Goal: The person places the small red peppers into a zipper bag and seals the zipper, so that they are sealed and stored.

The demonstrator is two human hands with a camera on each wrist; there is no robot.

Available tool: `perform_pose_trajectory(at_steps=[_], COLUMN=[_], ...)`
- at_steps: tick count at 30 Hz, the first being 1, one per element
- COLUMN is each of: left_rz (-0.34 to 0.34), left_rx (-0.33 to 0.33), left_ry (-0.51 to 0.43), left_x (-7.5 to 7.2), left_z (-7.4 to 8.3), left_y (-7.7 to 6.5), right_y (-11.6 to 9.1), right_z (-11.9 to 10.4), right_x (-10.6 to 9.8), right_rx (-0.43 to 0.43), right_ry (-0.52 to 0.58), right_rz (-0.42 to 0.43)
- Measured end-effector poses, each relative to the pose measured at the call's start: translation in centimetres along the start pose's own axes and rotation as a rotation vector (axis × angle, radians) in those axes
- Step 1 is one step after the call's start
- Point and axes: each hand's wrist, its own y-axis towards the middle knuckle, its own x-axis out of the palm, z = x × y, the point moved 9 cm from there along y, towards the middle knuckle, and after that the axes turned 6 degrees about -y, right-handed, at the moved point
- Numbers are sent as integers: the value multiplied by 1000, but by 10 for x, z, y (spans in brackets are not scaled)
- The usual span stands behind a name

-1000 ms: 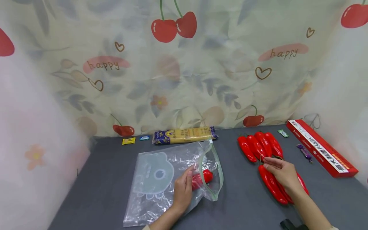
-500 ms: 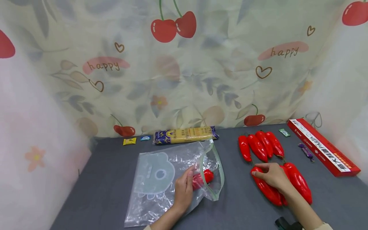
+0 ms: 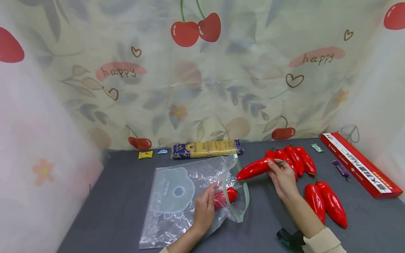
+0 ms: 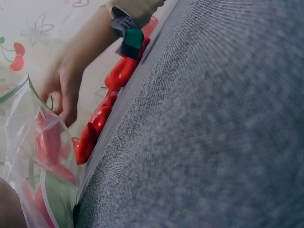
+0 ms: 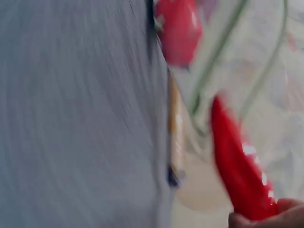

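Note:
My right hand (image 3: 284, 181) pinches a long red pepper (image 3: 254, 168) by its stem end, lifted off the table. Its tip points left, over the right rim of a clear zip bag (image 3: 199, 172) printed with a pale cartoon shape. My left hand (image 3: 204, 212) grips the bag near its gaping, green-edged mouth. Just inside that mouth lies another red pepper (image 3: 232, 194). In the right wrist view the held pepper (image 5: 237, 166) shows blurred, the bag's green rim (image 5: 218, 57) beyond it. Red shapes show through the bag (image 4: 50, 142) in the left wrist view.
Several red peppers (image 3: 295, 160) lie in a row at the back right, two more (image 3: 330, 203) nearer. A red pasta box (image 3: 360, 165) is at far right, a spaghetti packet (image 3: 207, 149) behind the bag. Small wrapped candies (image 3: 145, 154) lie along the back.
My right hand has picked up a pepper from the nearer group and carried it left and up to the bag's mouth. The left hand has kept its hold on the bag.

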Motion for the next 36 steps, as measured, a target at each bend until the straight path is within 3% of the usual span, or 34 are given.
perform_pose_trajectory(at_steps=[3, 5, 11, 15, 19, 24, 29, 32, 36], left_rz=[4, 3, 5, 6, 9, 11, 14, 16, 23], left_rx=[4, 3, 9, 2, 17, 37, 39, 46, 51], left_ry=[8, 6, 21, -13, -34, -4, 23, 36, 40], left_x=[-1, -2, -1, 0, 2, 1, 0, -1, -2], left_z=[2, 2, 1, 0, 2, 4, 3, 3, 4], left_y=[0, 1, 0, 0, -1, -1, 0, 0, 0], right_y=[0, -1, -7, -12, -15, -16, -21, -24, -23], right_z=[21, 33, 44, 53, 49, 29, -2, -21, -36], right_x=[9, 15, 36, 54, 52, 20, -34, -71, -113], right_rx=[35, 57, 6, 4, -13, -47, -89, -89, -44], right_ry=[-89, -227, -628, -655, -669, -663, -612, -646, -789], right_rz=[18, -30, -203, -370, -400, -359, -297, -184, 4])
